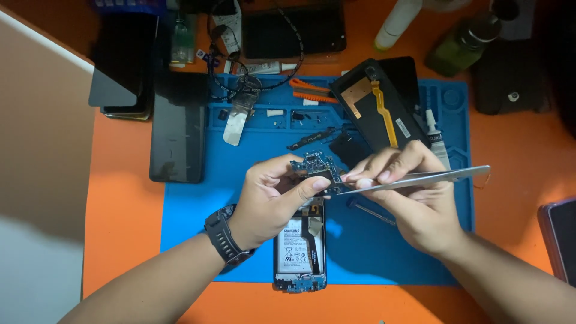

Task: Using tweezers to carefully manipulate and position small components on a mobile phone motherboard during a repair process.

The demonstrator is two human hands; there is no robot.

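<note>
Right now my left hand (273,201) is closed around a small blue circuit board (315,168), holding it up above the blue mat (198,216). My thumb presses on the board's near edge. My right hand (414,192) pinches long silver tweezers (414,179), and their tip touches the right side of the board. Just below my hands an opened phone (301,252) lies on the mat with its white battery showing. A black back cover (378,108) with an orange strip lies farther up. A black watch (225,234) is on my left wrist.
</note>
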